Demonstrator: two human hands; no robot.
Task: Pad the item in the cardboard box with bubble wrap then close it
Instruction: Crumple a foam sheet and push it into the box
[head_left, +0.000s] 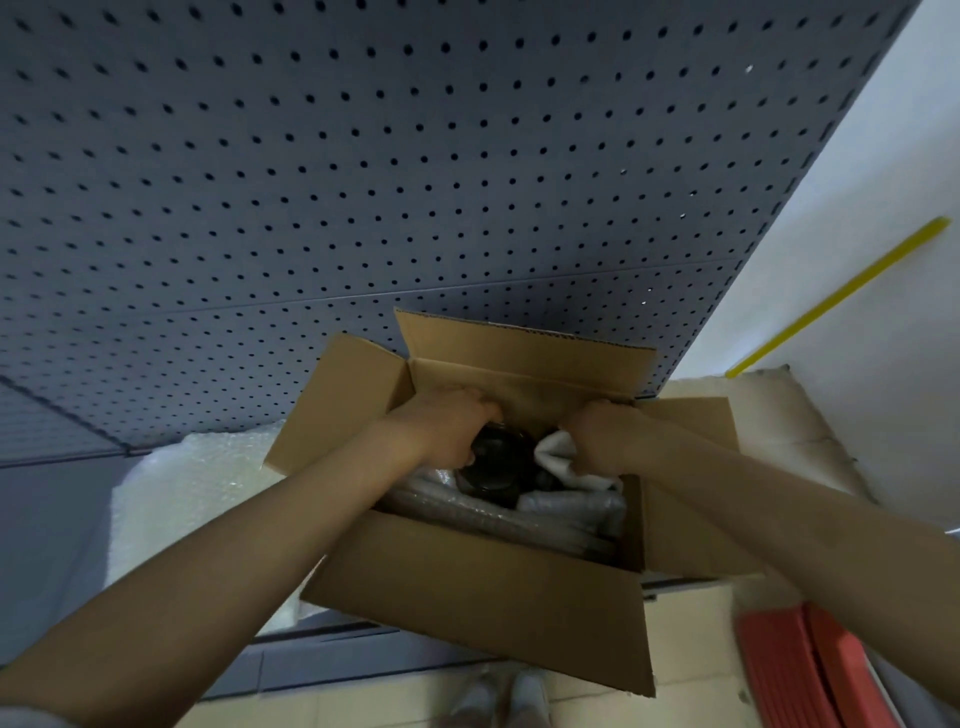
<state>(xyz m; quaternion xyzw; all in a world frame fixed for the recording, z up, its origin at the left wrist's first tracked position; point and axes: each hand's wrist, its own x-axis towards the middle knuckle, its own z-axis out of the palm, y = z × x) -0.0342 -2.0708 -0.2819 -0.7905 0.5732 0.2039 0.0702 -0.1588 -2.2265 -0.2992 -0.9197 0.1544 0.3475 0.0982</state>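
head view: the open brown cardboard box (483, 587) sits in the middle of the frame with all four flaps folded outward, and everything else is placed from it. inside the box lies a dark, rounded, glossy black item (493, 470), resting on crumpled clear bubble wrap (561, 514) that fills the near part of the box floor. just right of the black item, still inside the box, is a bunch of white foam sheet (558, 454).

the left hand (447, 428) reaches into the far left of the box with fingers curled over the top of the black item, gripping it. the right hand (602, 436) reaches into the far right of the box, curled into a fist that clutches the white foam sheet against the black item. both bare forearms run from the lower corners of the frame up to the box.

left of the box, on the grey shelf (52, 519), lies a loose sheet of clear bubble wrap (192, 499). behind the box rises a blue-grey perforated pegboard panel (363, 156). right of the box a beige padded bundle (779, 415) rests against a white wall bearing a yellow strip (841, 296). below the box to the right stands a red ribbed plastic object (810, 670), blurred, on a pale tiled floor.
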